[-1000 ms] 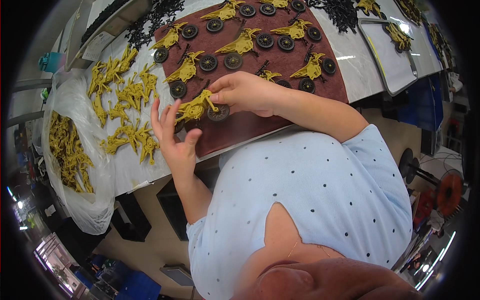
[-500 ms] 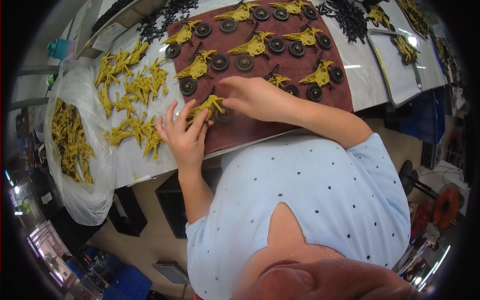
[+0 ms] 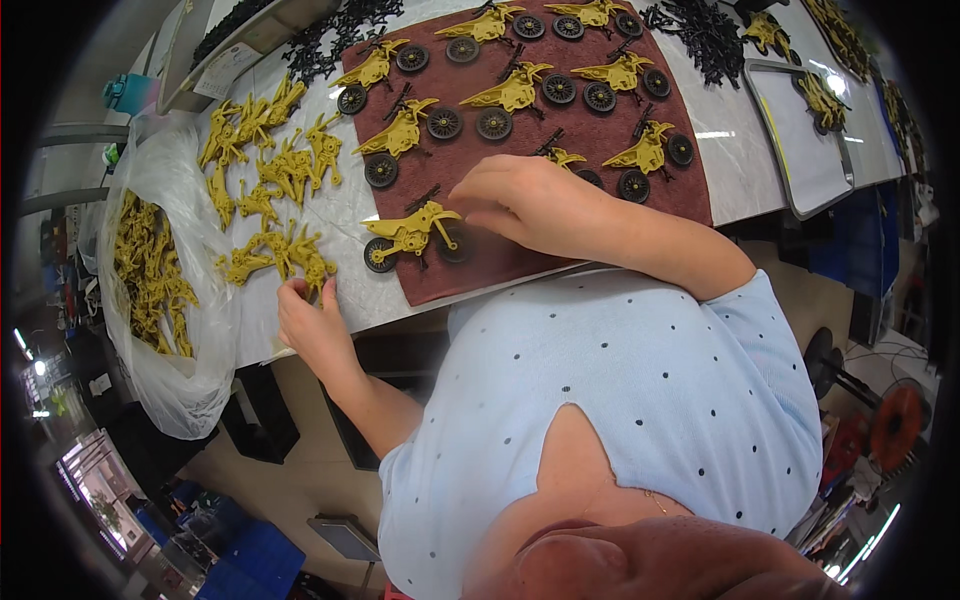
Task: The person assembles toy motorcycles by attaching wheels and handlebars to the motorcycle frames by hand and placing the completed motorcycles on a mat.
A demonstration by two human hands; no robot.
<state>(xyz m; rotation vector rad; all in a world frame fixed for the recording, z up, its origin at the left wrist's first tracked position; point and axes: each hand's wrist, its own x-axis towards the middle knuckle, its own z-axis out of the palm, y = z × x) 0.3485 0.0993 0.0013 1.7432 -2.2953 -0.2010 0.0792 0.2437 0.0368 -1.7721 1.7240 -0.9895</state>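
At the near left corner of a dark red cloth (image 3: 560, 222), a yellow toy motorbike (image 3: 408, 234) lies with black wheels and a handlebar piece beside it. My right hand (image 3: 535, 205) hovers over the cloth just right of this toy, fingers bent, with a gap to the thumb and nothing visible in them. My left hand (image 3: 315, 328) is at the table's front edge, thumb and fingers closed around the end of a yellow toy motorbike body (image 3: 313, 270). That body lies at the near side of a group of loose yellow bodies (image 3: 285, 172).
More yellow motorbikes (image 3: 515, 88) with wheels and handlebars lie in rows on the cloth. A clear plastic bag (image 3: 195, 310) full of yellow parts stands at the left. Black parts (image 3: 700, 40) are heaped at the back, near a tray (image 3: 800, 140) at the right.
My left hand has let go of the toy motorbike and moved left to the loose yellow bodies, gripping one. The motorbike now lies flat on the cloth; my right hand stays near it.
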